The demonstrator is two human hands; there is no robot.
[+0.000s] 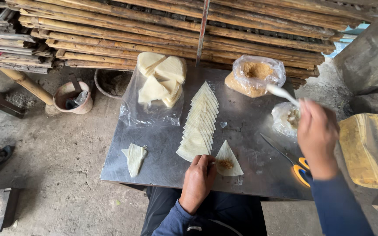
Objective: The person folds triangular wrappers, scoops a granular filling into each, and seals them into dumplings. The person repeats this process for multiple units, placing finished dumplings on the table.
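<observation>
Two bare hands (197, 179) show. One white plastic spoon (281, 92), one pair of orange-handled scissors (292, 159), two clear plastic bags of brown filling (254, 74), one folded pale dough triangle (134, 158), one filled triangular wrapper (228, 159).

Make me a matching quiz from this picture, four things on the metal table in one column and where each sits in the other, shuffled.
1. scissors
2. bag of brown crumbs
3. folded wrapper
4. wrapper with filling

a. table's far edge
b. beside the left hand
c. alone near the table's left edge
d. below the right hand

Pairs: 1-d, 2-a, 3-c, 4-b
</observation>
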